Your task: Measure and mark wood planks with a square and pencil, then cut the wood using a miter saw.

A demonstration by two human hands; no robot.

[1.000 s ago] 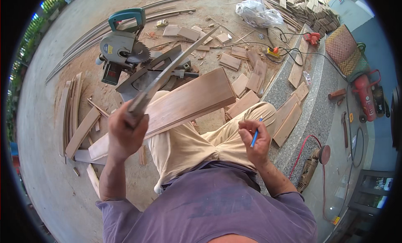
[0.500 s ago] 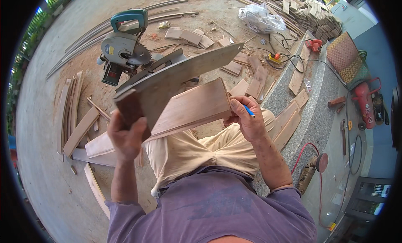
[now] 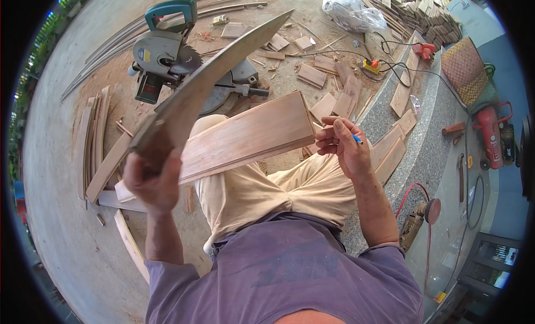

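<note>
I receive bright, diffuse daylight with soft shadows. Highlights whiten the crumpled translucent plastic bag (image 3: 353,13). Blur softens the bare left hand (image 3: 151,183). Fisheye distortion bows the speckled grey granite step (image 3: 424,131); black vignetting rings my view.

Concrete floor (image 3: 61,173), dusty: power saw (image 3: 161,53) on it upper L, long thin rods (image 3: 108,59) behind, stack of wood strips (image 3: 92,145) far L, sm. offcuts (image 3: 312,75) scattered mid., plastic bag (image 3: 354,11) & big wood pile (image 3: 426,17) up top. Granite step (image 3: 415,151), R: boards (image 3: 390,151) on/along its L edge. Smooth floor (image 3: 446,251) past it: hammer (image 3: 461,176), grinder (image 3: 413,226) w/ red cord, red tank (image 3: 490,134) nr wall.
</note>
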